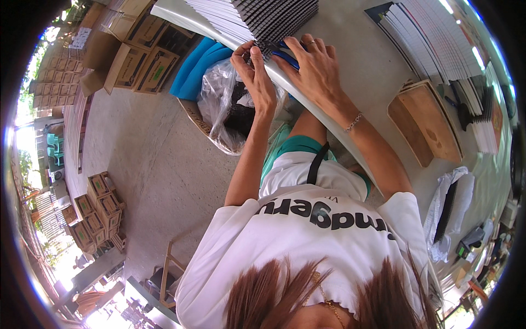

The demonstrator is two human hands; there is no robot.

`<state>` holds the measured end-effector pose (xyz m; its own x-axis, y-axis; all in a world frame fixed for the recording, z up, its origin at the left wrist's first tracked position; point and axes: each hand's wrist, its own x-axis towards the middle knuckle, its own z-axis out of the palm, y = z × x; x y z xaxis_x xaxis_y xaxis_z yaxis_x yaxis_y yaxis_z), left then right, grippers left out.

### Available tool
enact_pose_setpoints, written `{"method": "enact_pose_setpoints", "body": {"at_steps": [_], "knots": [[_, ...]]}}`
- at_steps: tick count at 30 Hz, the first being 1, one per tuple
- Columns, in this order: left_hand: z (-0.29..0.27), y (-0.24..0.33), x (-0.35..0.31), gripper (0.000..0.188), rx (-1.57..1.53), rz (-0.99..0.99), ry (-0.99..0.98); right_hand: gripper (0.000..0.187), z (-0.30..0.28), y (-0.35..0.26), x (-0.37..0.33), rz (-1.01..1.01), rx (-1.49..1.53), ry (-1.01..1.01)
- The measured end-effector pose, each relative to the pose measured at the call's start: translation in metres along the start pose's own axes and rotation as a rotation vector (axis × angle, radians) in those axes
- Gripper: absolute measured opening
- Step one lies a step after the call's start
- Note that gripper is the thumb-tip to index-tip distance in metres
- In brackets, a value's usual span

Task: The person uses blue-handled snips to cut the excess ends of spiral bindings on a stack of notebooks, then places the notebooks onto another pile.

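A stack of spiral-bound notebooks (274, 17) with black coils lies at the table's near edge. My left hand (257, 79) is closed at its near corner, thumb and fingers pinching the coil end of one notebook. In my right hand (318, 74) is a pair of blue-handled pliers (287, 59), the jaws pointing left at that same corner. The fingers wrap over the handles, and the jaw tips are partly hidden between the hands.
The grey table (356, 49) also carries more notebook stacks (433, 38), a wooden box (430, 123) and a plastic-wrapped black bundle (449, 205). Below left stands a bin lined with a clear plastic bag (216, 93), beside blue material (200, 66). Cardboard cartons (145, 66) are piled on the floor.
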<state>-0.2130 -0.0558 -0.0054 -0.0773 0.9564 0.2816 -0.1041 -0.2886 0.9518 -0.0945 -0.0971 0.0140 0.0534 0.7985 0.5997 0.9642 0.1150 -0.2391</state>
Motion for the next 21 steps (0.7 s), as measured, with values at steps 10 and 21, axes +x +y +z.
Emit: {"method": "enact_pose_setpoints", "body": {"at_steps": [10, 21], "knots": [[0.0, -0.005, 0.001, 0.037, -0.023, 0.038, 0.024, 0.037, -0.009, -0.007, 0.008, 0.165, 0.147, -0.275], [0.004, 0.005, -0.008, 0.033, -0.11, -0.017, 0.027, 0.045, -0.001, 0.005, -0.005, -0.001, -0.005, 0.007]]}}
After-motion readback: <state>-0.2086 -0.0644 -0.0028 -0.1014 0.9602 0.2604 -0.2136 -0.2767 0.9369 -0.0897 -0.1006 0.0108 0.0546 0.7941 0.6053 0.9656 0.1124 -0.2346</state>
